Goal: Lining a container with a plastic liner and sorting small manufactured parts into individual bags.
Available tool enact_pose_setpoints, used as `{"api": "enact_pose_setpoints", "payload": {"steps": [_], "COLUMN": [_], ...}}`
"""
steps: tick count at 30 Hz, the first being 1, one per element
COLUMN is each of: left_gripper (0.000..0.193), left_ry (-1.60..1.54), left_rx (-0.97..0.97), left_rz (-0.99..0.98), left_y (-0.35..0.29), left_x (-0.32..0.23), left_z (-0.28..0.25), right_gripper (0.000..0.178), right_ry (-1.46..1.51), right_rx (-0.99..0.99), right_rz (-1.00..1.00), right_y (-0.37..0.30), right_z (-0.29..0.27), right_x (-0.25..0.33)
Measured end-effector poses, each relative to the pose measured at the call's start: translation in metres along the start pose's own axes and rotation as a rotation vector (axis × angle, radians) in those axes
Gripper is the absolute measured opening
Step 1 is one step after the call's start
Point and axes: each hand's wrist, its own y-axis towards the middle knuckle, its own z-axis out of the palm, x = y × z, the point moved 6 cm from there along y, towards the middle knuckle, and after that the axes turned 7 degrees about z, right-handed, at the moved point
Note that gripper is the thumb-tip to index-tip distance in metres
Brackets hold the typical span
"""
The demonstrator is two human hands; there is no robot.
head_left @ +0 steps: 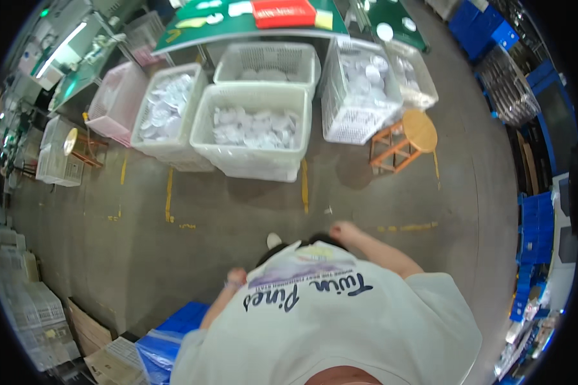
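Observation:
My right hand (343, 230) hangs in front of my body over the floor, its fingers curled in, with nothing seen in it. Lower on the other side, my left hand (236, 276) is beside my shirt; its fingers are small and blurred, and I see nothing held. Neither hand touches a container. Ahead of me stands a large white plastic crate (253, 163) filled with white, round, flat pieces (257, 130). Behind it is another pale crate (266, 54) with similar pieces low inside.
More crates of white pieces stand at the left (202, 80) and right (353, 131). A wooden stool (420, 131) is at the right. A green workbench (225, 31) holds a red tray (282, 13). Blue bins (536, 228) line the right; cardboard (87, 324) lies at the lower left.

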Motion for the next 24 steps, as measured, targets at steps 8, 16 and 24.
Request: {"api": "enact_pose_setpoints", "payload": {"steps": [8,16,24], "left_gripper": [0.02,0.021,0.047], "left_ry": [-0.135,0.331,0.987], "left_rx": [-0.181,0.254,0.068], "left_rz": [-0.118,-0.2,0.567], "left_y": [0.07,0.08,0.141], "left_x": [-0.122,-0.093,-0.302], "left_z": [0.046,0.164,0.278], "right_gripper": [0.015,0.011,0.01], "right_ry": [0.627,0.669,0.858], "right_rx": [-0.151,0.006,-0.426], "right_rz": [0.403,0.646,0.664], "right_y": [0.016,0.001,0.073], "right_z": [-0.034,-0.067,-0.134], "right_x": [-0.112,-0.23,-0.27]}}
